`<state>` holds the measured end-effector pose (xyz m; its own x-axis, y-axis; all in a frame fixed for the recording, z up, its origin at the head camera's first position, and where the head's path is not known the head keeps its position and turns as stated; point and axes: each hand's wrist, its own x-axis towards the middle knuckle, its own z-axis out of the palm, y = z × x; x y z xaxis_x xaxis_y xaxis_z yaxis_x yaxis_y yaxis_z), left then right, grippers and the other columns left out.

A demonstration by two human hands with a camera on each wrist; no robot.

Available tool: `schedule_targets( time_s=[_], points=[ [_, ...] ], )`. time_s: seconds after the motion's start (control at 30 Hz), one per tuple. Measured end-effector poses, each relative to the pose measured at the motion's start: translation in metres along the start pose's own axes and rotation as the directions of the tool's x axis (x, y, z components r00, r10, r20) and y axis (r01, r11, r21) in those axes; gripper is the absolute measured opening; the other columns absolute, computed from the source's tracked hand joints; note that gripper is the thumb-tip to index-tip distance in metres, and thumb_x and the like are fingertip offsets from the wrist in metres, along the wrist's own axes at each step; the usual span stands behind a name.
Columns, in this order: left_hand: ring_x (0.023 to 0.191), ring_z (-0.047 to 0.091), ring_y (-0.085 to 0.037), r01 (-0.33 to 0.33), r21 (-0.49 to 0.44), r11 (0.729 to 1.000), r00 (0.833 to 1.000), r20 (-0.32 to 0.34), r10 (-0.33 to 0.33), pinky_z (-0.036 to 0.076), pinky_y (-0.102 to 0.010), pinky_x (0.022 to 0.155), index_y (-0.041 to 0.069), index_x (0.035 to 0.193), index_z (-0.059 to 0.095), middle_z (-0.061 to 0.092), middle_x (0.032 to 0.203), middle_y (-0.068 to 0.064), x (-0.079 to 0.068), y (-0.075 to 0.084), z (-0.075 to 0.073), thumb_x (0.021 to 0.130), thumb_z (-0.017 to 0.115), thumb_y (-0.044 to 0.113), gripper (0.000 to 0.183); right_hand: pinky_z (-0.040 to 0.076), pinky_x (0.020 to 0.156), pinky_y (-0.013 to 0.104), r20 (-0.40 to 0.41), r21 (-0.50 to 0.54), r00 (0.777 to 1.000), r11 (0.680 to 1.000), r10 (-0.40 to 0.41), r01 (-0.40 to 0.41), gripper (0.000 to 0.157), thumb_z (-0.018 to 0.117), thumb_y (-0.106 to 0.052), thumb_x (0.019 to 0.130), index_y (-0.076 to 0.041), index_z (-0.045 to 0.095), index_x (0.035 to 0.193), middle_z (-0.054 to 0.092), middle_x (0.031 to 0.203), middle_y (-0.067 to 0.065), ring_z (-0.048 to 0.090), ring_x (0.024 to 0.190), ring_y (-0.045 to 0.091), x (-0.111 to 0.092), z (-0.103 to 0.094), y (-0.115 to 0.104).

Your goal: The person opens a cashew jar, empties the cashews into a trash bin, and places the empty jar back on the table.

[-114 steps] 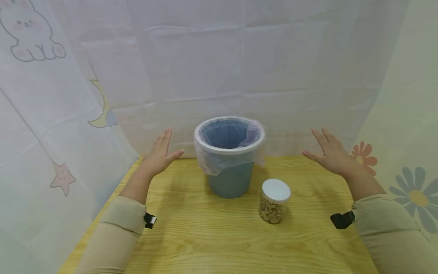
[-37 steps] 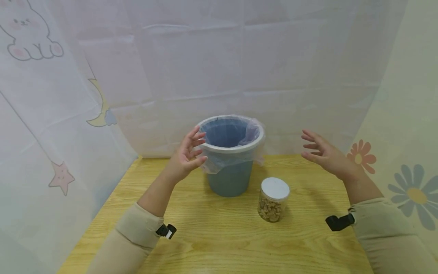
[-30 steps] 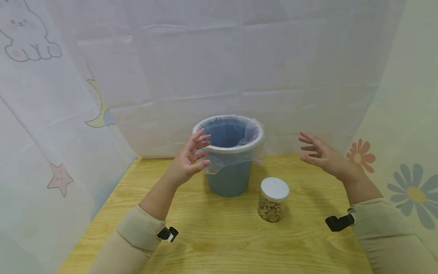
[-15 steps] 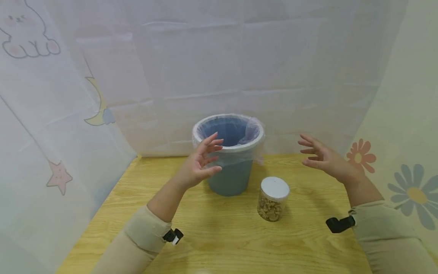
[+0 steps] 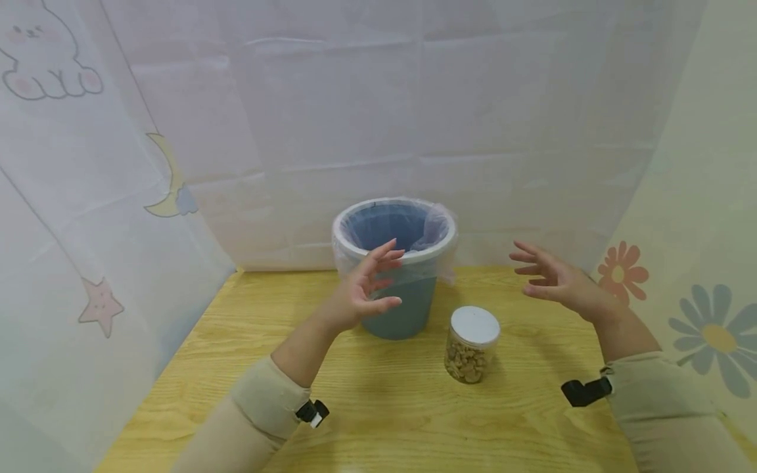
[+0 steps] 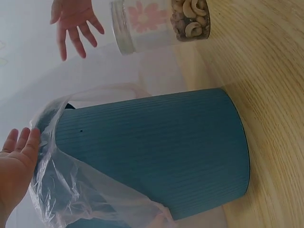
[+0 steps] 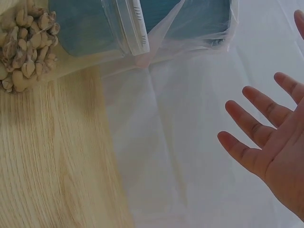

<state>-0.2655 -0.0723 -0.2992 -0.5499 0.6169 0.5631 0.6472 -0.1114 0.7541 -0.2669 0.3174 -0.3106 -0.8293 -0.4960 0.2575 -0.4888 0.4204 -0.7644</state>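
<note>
In the head view a blue trash bin (image 5: 408, 309) with a white rim stands upright at the back of the table, a thin clear bag folded over its rim. My left hand (image 5: 361, 289) hovers in front of the bin, fingers spread and slightly bent, holding nothing. Right of and nearer than the bin stands a clear jar (image 5: 472, 348) with a white lid; the left wrist view shows cashew nuts (image 6: 194, 19) inside it. My right hand (image 5: 556, 279) hangs in the air to the right of the jar, fingers apart, with nothing in it.
The wooden table (image 5: 378, 414) extends toward the front. Behind the bin hangs a pale cloth backdrop (image 5: 355, 98). Printed cloth walls close in both sides, with flowers (image 5: 718, 338) on the right and a star (image 5: 102, 307) on the left.
My left hand has moved right, from left of the bin to in front of it, its fingers bending a little. The right hand has dropped slightly. Bin and jar have stayed put.
</note>
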Motion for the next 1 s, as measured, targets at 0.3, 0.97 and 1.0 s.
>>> schedule_targets(
  time_s=[0.3, 0.97, 1.0],
  points=[
    [0.13, 0.027, -0.041, 0.063, 0.029, 0.998, 0.995, 0.07, -0.065, 0.031, -0.052, 0.1, -0.003, 0.144, 0.014, 0.025, 0.142, -0.028, 0.007, 0.012, 0.02, 0.08, 0.063, -0.008, 0.081, 0.05, 0.08, 0.028, 0.029, 0.016, 0.999, 0.999, -0.031, 0.031, 0.076, 0.057, 0.0, 0.088, -0.019, 0.015, 0.148, 0.033, 0.141, 0.006, 0.046, 0.116, 0.004, -0.003, 0.003, 0.004],
    [0.131, 0.028, -0.037, 0.109, 0.044, 0.993, 0.987, 0.112, -0.114, 0.031, -0.05, 0.102, -0.003, 0.143, 0.017, 0.028, 0.142, -0.023, 0.012, -0.011, 0.043, 0.08, 0.064, -0.005, 0.078, 0.049, 0.082, 0.032, 0.124, 0.094, 0.992, 0.995, -0.022, 0.01, 0.075, 0.053, 0.0, 0.09, -0.016, 0.009, 0.148, 0.031, 0.142, 0.007, 0.041, 0.118, 0.001, -0.011, 0.007, 0.019],
    [0.131, 0.028, -0.036, 0.109, 0.042, 0.993, 0.987, 0.113, -0.113, 0.031, -0.05, 0.102, -0.002, 0.144, 0.017, 0.028, 0.142, -0.022, 0.012, -0.015, 0.044, 0.081, 0.063, -0.005, 0.078, 0.049, 0.082, 0.032, 0.125, 0.097, 0.992, 0.995, -0.022, 0.01, 0.075, 0.053, 0.0, 0.09, -0.016, 0.009, 0.148, 0.031, 0.142, 0.007, 0.041, 0.118, 0.001, -0.012, 0.007, 0.02]
  ],
)
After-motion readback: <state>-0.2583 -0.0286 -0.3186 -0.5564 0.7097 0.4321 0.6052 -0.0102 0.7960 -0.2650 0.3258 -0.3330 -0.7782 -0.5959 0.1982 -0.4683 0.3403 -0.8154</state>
